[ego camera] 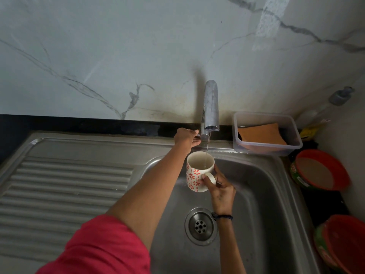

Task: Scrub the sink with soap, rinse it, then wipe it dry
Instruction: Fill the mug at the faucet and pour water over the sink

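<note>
The steel sink [262,186] has its basin at centre right, with a round drain [200,226] at the bottom. A chrome tap [211,107] rises behind it, and a thin stream of water falls from its spout. My left hand [186,136] reaches across and grips the tap's handle at the base. My right hand [219,187] holds a white mug [197,171] with red flower prints by its handle. The mug sits upright under the stream, above the basin.
A ribbed steel drainboard [65,186] lies left of the basin. A clear plastic box [266,133] with an orange sponge stands behind the basin at right. Two red bowls [324,171] sit along the right edge. A soap dispenser [340,95] stands in the far corner.
</note>
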